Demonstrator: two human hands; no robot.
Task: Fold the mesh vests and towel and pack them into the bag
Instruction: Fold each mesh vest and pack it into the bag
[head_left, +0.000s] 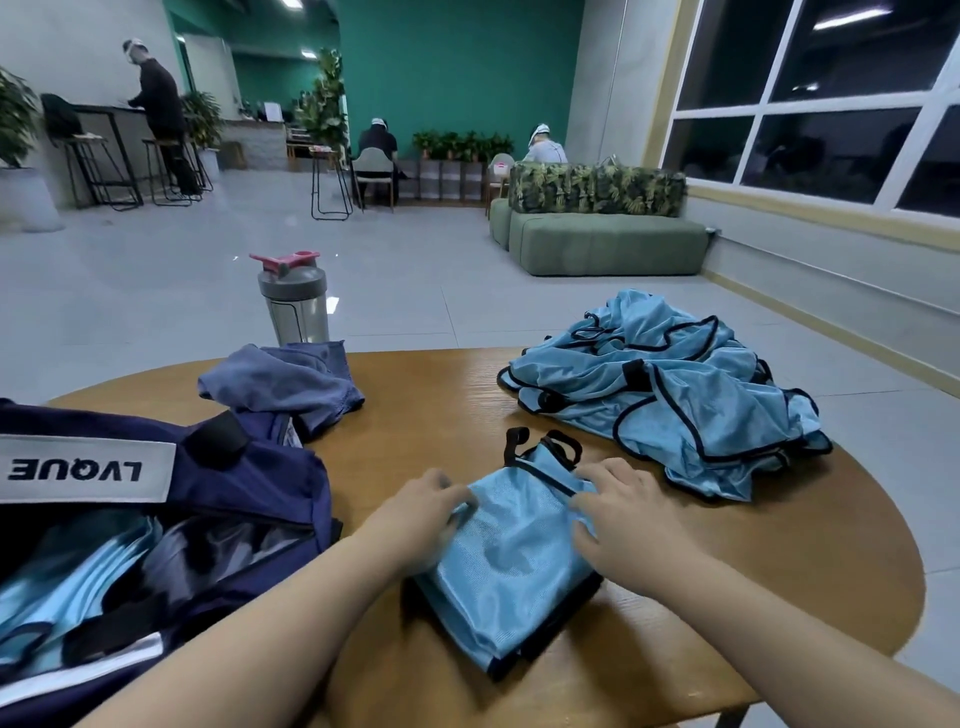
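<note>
I had both hands down on the folded vest (511, 561) in the middle of the round wooden surface (779, 571): my left hand (421, 512) gripped its left edge with the fingers (457, 499) curled over the cloth, and my right hand (623, 514) pressed on its right side, fingers bent over the black-trimmed edge, though motion blur kept me from telling whether they were pinching the cloth or only pressing it. The shoulder straps stuck out just beyond my fingers, not tucked in. I judged the main risk was the slick mesh sliding: if I lifted the bundle from one side only, the layers could slip apart and the fold would open on the way to the bag (171, 519). The loose straps could also catch on the bag's opening. Far to the right of my right fingers lay the heap of unfolded vests (670, 395), close to the rim of the surface, and a careless tug on one could drag others over the rim. To the left of my left fingers the navy bag stood open, and inside it I saw light blue cloth with black trim, which I took for vests already packed. Beyond the bag, ahead and left of my fingers, the towel (291, 384) lay crumpled and unfolded, with a shaker bottle (296, 301) standing just behind it.
</note>
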